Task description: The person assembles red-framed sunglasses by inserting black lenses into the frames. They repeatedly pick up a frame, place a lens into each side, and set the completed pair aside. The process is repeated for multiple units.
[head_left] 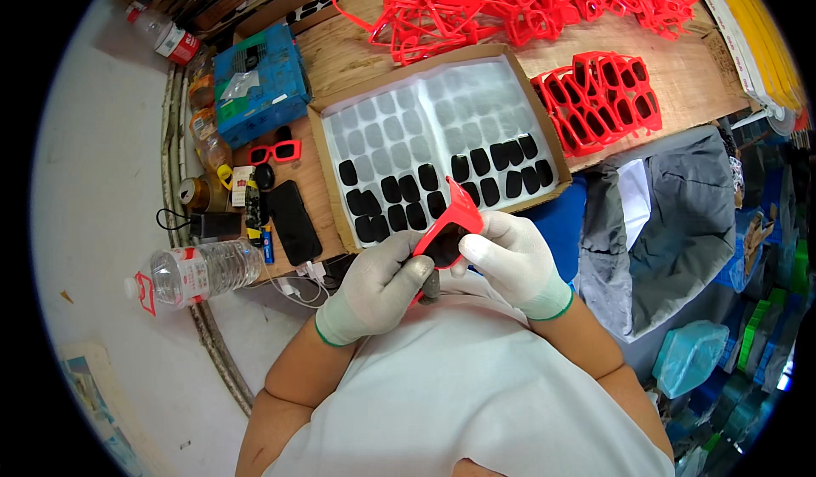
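Both my hands wear white gloves with green cuffs and hold one pair of red sunglasses point(463, 211) close to my chest. My left hand point(380, 283) grips the frame's left side, thumb on top. At the other side my right hand point(512, 260) pinches the frame, with its thumb at a dark lens. Just beyond my hands lies a shallow cardboard box point(320, 150) lined with white paper. Rows of loose dark lenses point(409, 189) fill its near part, and more show faintly under the translucent sheet point(476, 95).
A tangled heap of red frames point(527, 5) lies at the back. Rows of red sunglasses point(599, 103) sit right of the box. To the left are a blue box point(259, 82), another red pair point(274, 152), a black phone point(295, 222) and a large water bottle point(200, 273). Grey fabric point(659, 231) hangs at right.
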A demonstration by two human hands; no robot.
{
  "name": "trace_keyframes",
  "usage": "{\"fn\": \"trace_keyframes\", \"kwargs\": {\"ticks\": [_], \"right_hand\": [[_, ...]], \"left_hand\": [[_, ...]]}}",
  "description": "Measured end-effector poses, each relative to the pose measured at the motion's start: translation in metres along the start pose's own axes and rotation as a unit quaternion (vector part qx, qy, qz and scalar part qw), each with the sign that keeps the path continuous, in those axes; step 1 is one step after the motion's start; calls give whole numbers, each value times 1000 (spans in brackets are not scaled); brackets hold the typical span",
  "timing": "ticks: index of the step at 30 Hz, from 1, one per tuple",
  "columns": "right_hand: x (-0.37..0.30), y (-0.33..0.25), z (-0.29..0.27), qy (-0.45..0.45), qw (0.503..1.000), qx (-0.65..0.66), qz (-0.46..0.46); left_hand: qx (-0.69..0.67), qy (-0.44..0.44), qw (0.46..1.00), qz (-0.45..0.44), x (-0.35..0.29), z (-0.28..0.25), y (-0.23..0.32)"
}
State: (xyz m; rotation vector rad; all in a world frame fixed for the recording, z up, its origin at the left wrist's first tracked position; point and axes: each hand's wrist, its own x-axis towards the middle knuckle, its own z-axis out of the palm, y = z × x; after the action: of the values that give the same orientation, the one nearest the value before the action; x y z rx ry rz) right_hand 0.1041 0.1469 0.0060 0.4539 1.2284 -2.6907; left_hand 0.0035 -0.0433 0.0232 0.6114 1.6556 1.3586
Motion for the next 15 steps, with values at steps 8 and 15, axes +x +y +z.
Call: {"fn": "trace_keyframes", "kwargs": {"ticks": [8, 15], "right_hand": [[2, -1, -1, 26, 991, -133, -7], [4, 0, 9, 16, 1000, 21, -4]], "left_hand": [[22, 43, 998, 33, -2, 8, -10], [10, -16, 999, 45, -1, 1, -7]]}}
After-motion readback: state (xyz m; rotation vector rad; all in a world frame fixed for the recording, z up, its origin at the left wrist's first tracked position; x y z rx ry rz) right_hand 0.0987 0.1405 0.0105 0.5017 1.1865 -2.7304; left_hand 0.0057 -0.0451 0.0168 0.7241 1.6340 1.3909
